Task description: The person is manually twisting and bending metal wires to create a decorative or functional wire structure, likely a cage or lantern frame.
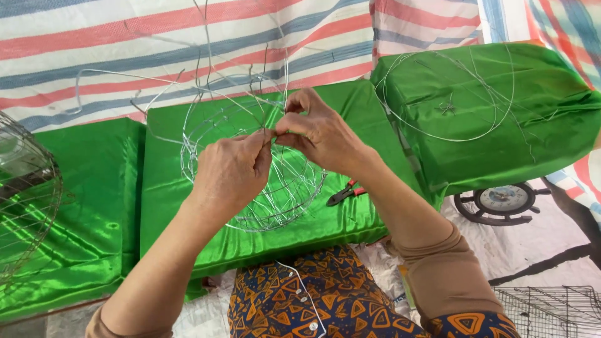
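2 hands twisting thin wire on a round wire-frame basket above green satin cushions.

The striped red, white and blue tarpaulin [125, 44] lies under 3 shiny green satin-covered cushions [188, 231]; over the middle one sits the round silver wire-frame basket [282, 194]. The left hand [231, 172] and right hand [322, 134] meet at its top, fingers [266, 141] of both pinched on a thin wire strand. Red-handled pliers [344, 193] lie just beside the basket.

Ahead: blocked by round wire frame [253, 166] with stray wire ends sticking upward.
Right: pliers [344, 193] lying on green cushion [188, 219]; open cloth beyond.
Left: wire cage [25, 188] crowding edge.
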